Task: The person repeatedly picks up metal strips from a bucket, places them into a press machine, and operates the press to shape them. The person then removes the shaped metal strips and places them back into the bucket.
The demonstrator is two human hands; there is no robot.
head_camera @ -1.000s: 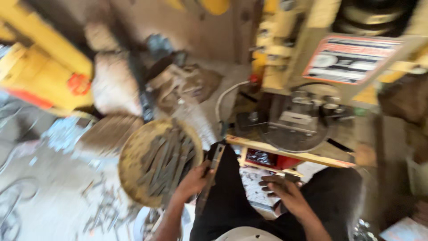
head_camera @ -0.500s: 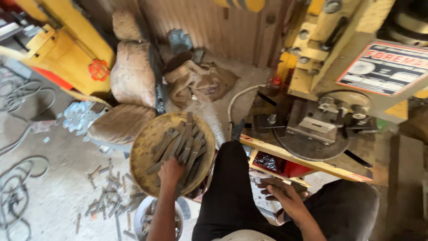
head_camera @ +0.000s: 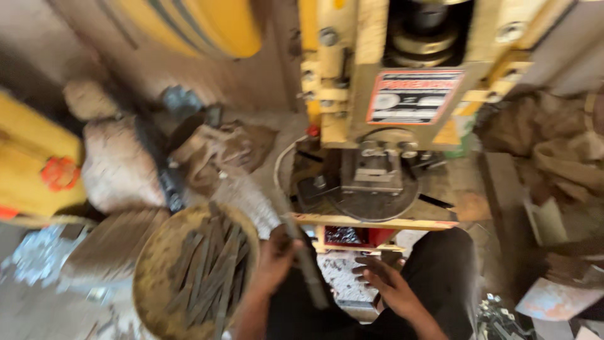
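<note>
Gripping a flat dark metal strip beside the round rusty pan of strips, the left hand feeds the yellow press; right hand spread, ready to guide it.

Head view, down, somewhat blurred

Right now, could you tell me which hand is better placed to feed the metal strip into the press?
The left. The left hand already grips the metal strip, whose tip points toward the press bed. The right hand is open and empty, fingers spread near the knee, touching no strip.
</note>
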